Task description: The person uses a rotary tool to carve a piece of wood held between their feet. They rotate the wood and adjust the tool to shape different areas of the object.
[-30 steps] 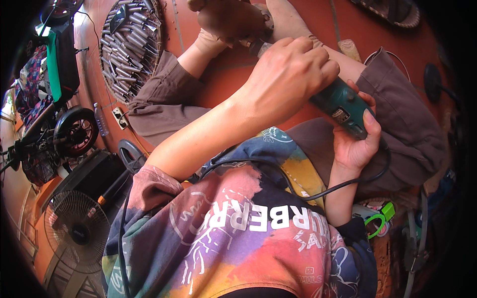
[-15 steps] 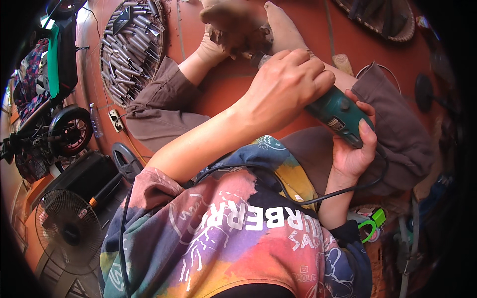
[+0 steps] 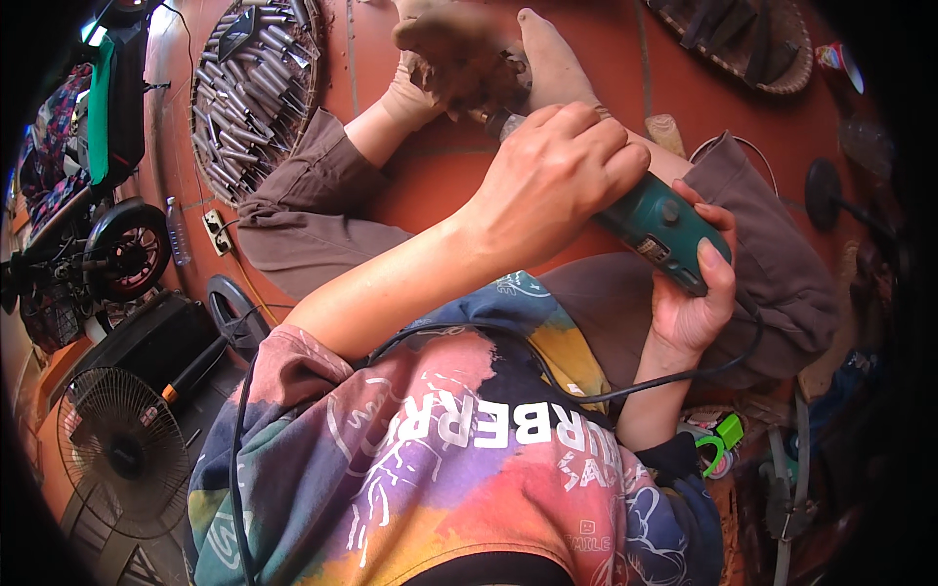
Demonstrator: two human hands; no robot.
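Note:
A green corded die grinder (image 3: 650, 225) is held slantwise across my lap, its narrow front end toward my feet. My left hand (image 3: 557, 166) is wrapped over its front part, knuckles up. Around the rear of the body my right hand (image 3: 696, 303) is closed, with the thumb along the side. At the grinder's tip lies a rough brown carved wooden piece (image 3: 469, 73), braced between my two bare feet. It looks smeared, and I cannot make out the exact contact of the tip with it.
Many metal-shafted carving tools fill a round woven basket (image 3: 310, 93) at the far left. Another woven basket (image 3: 782, 83) lies far right. A wooden handle (image 3: 666, 135) rests beside my leg. At left stand a fan (image 3: 122, 449), a power strip (image 3: 217, 232), a bottle (image 3: 178, 234) and a scooter (image 3: 127, 249).
The whole view has shifted slightly, the surroundings sliding a little left. Both hands keep their grip on the die grinder, which stays nearly in place against the wooden piece.

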